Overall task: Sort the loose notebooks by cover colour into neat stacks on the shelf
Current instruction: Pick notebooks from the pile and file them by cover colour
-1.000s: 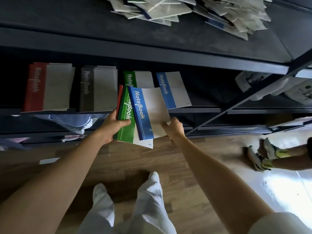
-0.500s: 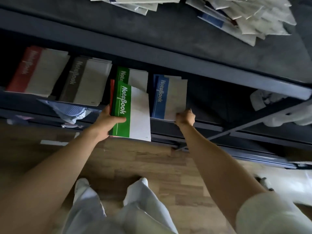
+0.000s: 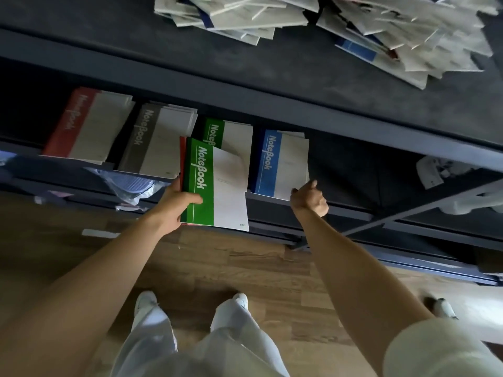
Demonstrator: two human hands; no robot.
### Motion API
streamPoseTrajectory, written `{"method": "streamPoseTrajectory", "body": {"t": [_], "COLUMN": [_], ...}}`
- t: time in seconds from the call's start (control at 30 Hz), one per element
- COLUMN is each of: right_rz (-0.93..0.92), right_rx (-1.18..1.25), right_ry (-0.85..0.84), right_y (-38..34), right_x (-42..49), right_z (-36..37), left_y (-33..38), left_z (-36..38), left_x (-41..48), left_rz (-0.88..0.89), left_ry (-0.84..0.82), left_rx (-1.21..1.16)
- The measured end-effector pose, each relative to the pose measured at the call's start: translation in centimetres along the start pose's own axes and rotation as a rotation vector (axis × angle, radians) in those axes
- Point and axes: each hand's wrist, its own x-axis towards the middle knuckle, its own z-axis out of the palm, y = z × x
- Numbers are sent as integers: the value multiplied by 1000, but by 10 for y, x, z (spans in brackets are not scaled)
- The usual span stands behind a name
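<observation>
A: Where's the green notebook (image 3: 215, 186)?
B: Our left hand (image 3: 174, 202) grips it at the spine, with a red notebook (image 3: 182, 153) under it, just in front of the green stack (image 3: 231, 137) on the shelf (image 3: 345, 213). Probably next to file.
A: Looks?
B: Green band, white "NoteBook", pale cover.
A: Right hand (image 3: 309, 198)?
B: Curled at the blue stack (image 3: 280, 164) corner, likely squaring it. We can't tell if it pinches.

Wood floor (image 3: 245, 262), crumpled plastic bag (image 3: 130, 183)

Your one head-worn camera looks steeply down and forward, close over the front edge of the shelf unit (image 3: 245, 100), with the wooden floor (image 3: 245, 263) beneath you.
</observation>
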Motion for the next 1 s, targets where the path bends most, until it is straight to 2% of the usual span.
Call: {"method": "streamPoseTrajectory", "body": {"t": [0.07,0.2,0.27,0.33,0.43,0.6,0.67,0.73,0.8,1.0], "right_rz": [-41,-30,-14,-7,-20,49,88,89,82,160], "right_rx": [47,300,392,497,370,469,616,752,772,591], "right_ry": [-127,-591,-667,-590,-408,-351,-402,-553,-626,-324], "right_y": [-16,-65,-83,-96,-109,-115,-114,-112,-109,-111], "right_x": [-12,-57,-76,-89,-101,-117,-121,-123,-122,-73], "right_z": [1,2,9,19,28,36,33,27,22,32], "left_y": [5,17,22,25,27,29,32,35,35,28], "left_z": [-8,-32,-46,-62,-87,-113,-114,-111,-107,-106], "left_x": [-2,-6,-9,-9,-6,-3,0,5,9,20], "left_rz": [7,46,73,94,82,86,78,61,55,35], "left_ry": [-27,-100,-141,-146,-148,-163,-169,-169,-160,-74], "left_rx": [-2,18,44,37,1,59,62,44,25,19]}}
